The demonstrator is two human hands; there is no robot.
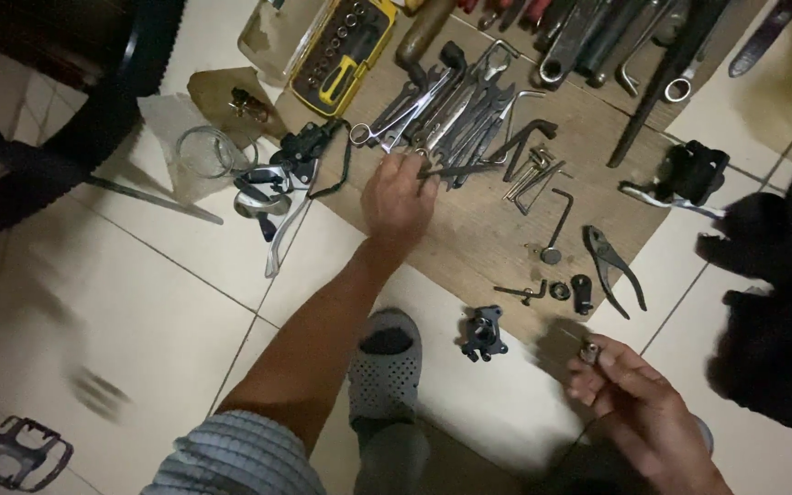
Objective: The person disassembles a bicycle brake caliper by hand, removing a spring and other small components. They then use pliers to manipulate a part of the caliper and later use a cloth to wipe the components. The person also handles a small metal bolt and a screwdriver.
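on the wooden board (469,229), left hand (399,197) pinches a wrench (456,169) in the wrench pile (451,115); right hand (625,399), near the pliers (614,268), grips a small metal part (588,348).

Free approach: bare tile floor (167,302) lower left, plus the open strip of wooden board (478,234) btwn the wrench pile (451,115) and the pliers (614,268). Obstructions on board: hex keys (543,179) w/ scattered small parts just right of the left hand (399,197), socket bit case (341,50) at upper left, long tools across top edge. Off board: brake levers (277,188) block left side, black cloth (776,312) right side, caliper (482,334) and grey slipper (385,367) sit btwn both arms, near right hand (630,390).
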